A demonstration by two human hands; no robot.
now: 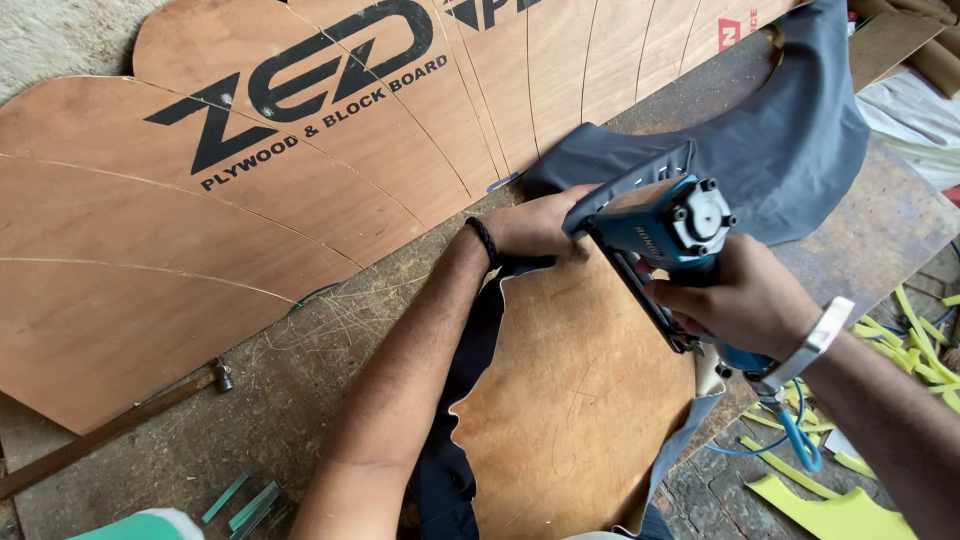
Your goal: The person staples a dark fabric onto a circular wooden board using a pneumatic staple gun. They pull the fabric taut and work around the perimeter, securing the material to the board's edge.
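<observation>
My right hand (738,298) grips a blue pneumatic staple gun (665,228), its nose pointing at the edge of a small plywood panel (575,400) that lies on the workbench. My left hand (535,225) presses dark grey-blue fabric (790,130) down over the panel's far edge, right beside the gun's nose. The fabric wraps round the panel's left and right edges and spreads away behind it. A black band sits on my left wrist and a white watch strap on my right.
Large scalloped plywood sheets (200,230) with printed lettering lean at the back and left. A hammer (120,425) lies on the bench at left. Green staple strips (245,500) lie near the front edge. Yellow foam offcuts (830,500) and a blue air hose (795,440) are on the floor at right.
</observation>
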